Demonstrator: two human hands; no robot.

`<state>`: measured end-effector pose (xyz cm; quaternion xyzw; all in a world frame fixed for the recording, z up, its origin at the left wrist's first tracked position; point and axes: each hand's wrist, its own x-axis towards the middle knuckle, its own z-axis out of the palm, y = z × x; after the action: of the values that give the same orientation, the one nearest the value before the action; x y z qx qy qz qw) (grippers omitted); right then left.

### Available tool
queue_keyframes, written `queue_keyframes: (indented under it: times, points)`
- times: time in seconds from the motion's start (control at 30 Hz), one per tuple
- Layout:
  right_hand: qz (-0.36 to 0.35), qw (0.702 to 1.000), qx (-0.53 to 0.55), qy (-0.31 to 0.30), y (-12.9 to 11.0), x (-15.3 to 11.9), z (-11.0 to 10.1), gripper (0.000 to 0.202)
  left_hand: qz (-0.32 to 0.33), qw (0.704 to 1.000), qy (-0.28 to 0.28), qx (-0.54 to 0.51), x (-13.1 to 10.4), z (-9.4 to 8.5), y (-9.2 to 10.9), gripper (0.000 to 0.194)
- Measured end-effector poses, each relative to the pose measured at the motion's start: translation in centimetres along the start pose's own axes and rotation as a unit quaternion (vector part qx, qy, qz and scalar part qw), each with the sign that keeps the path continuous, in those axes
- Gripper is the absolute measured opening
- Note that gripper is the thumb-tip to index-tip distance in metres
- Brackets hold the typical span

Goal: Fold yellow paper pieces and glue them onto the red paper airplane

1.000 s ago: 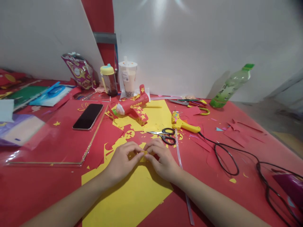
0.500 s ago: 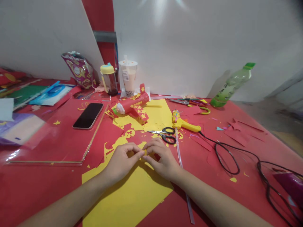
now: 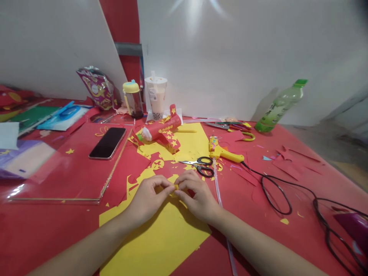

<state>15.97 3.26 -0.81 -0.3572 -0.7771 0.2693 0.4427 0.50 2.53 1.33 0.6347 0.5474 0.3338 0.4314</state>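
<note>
Over a red tabletop (image 3: 71,237) — pale wall panel (image 3: 244,57) behind — both hands (image 3: 172,197) pinch a small yellow piece (image 3: 176,187).

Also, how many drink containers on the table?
3: a clear bottle with a yellow lid, back left; a lidded plastic cup with dark pearls, just right of it; a clear green-capped plastic bottle, back right. No others visible.

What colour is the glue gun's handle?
Yellow; the glue gun's handle shows best in the head view.
</note>
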Motion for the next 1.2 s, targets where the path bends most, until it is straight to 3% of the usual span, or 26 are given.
queue_keyframes:
  times: [0.8,0.9,1.2]
  points:
    - [-0.005,0.999,-0.022,-0.029,0.19,-0.14,0.06,0.018,0.057,0.997,0.022,0.047,-0.31,0.01,0.28,0.016]
    - [0.005,0.999,-0.037,-0.012,0.18,-0.22,0.16,0.01,0.064,0.996,0.027,0.058,-0.31,-0.08,0.21,0.015]
    - [0.002,1.0,-0.016,-0.022,0.41,-0.43,0.15,0.014,0.073,0.992,-0.032,0.093,-0.14,-0.32,0.16,0.016]
